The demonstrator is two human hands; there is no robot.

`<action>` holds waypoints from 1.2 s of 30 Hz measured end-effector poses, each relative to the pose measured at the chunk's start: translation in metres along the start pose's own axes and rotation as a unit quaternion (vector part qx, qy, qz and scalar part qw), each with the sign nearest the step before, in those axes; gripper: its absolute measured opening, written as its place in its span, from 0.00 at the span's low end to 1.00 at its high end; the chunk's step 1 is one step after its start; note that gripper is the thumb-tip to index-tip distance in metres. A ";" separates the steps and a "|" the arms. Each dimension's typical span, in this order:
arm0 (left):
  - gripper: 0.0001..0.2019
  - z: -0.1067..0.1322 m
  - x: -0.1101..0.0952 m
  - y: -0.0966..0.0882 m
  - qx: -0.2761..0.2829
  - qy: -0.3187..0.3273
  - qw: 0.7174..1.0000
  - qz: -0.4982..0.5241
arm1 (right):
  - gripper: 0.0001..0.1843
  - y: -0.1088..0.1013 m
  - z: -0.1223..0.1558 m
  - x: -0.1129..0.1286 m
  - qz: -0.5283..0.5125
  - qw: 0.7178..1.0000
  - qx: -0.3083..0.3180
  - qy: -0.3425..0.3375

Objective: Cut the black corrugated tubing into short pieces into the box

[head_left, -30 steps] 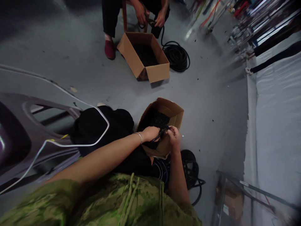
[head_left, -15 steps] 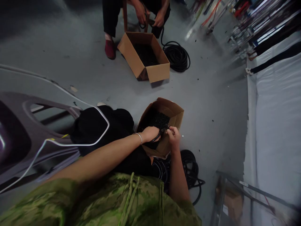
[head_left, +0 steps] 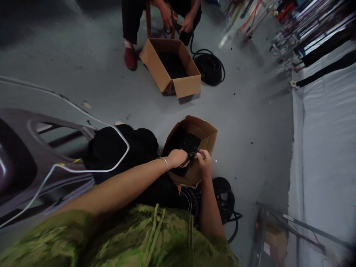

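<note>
My left hand (head_left: 177, 157) and my right hand (head_left: 205, 161) are both closed over the near rim of an open cardboard box (head_left: 206, 138) that stands between my knees. The box holds a heap of small black pieces (head_left: 189, 141). My left hand grips a dark tool with handles, apparently scissors (head_left: 188, 158). My right hand pinches the end of a thin black hose (head_left: 197, 152) just at the tool's tip. A coil of the same black hose (head_left: 226, 202) lies on the floor below my right forearm.
Across the grey floor another person sits on a stool, hands on black hose, with a second cardboard box (head_left: 182, 86) and a hose coil (head_left: 209, 67) before them. A white cable (head_left: 91, 171) crosses my lap. A white covered surface (head_left: 325, 141) runs along the right.
My hands have barely shifted; the right hand has edged slightly left toward the tool's tip. The other person's hands have moved a little.
</note>
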State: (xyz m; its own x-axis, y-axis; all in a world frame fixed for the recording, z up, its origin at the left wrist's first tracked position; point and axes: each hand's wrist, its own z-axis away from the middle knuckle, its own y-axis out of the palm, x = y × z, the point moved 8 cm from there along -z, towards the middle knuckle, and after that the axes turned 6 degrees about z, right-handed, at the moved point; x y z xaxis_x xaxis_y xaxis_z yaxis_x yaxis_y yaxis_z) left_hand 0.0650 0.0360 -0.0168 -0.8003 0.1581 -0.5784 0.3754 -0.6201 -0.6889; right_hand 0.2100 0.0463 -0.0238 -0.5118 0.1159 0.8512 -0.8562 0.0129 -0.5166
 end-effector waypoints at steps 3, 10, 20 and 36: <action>0.20 -0.001 0.001 0.001 0.005 -0.002 1.000 -0.010 | 0.11 0.001 0.001 -0.001 0.001 1.000 0.007 0.006; 0.19 -0.001 0.002 -0.002 0.003 -0.007 1.000 -0.004 | 0.11 0.002 0.000 -0.001 0.003 1.000 0.005 0.004; 0.20 -0.002 0.003 -0.003 -0.016 -0.009 1.000 0.012 | 0.12 0.001 -0.002 0.003 -0.010 1.000 0.016 0.004; 0.22 -0.005 0.007 0.004 0.000 -0.006 0.999 0.037 | 0.12 0.010 0.000 0.006 -0.018 0.999 0.037 0.002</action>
State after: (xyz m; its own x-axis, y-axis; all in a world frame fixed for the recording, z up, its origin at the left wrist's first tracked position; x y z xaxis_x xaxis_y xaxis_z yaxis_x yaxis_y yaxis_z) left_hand 0.0636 0.0383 -0.0259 -0.7760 0.1027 -0.6223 0.4337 -0.6295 -0.6447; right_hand 0.1986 0.0472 -0.0235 -0.4812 0.1203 0.8683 -0.8765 -0.0565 -0.4780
